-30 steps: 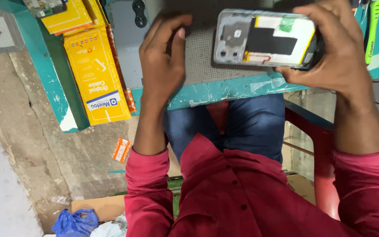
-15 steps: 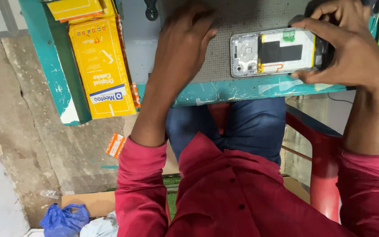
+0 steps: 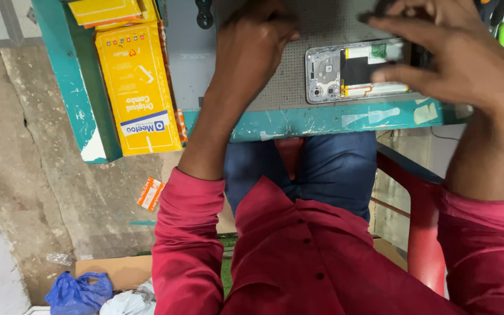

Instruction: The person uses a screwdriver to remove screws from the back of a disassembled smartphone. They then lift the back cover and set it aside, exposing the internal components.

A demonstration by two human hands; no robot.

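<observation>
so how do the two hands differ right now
The left hand lies knuckles-up on the grey mat, away from the opened phone. The right hand hovers over that phone, fingers spread, covering its far end. Both come out of red sleeves.

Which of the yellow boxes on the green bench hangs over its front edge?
The large yellow box with the white label end, left of the left hand. Its lower end passes the bench's front edge; the smaller yellow boxes lie farther back.

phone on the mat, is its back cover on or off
Off. The phone lies flat on the grey mat with its dark battery, camera module and inner frame exposed; the right hand hovers over it.
</observation>
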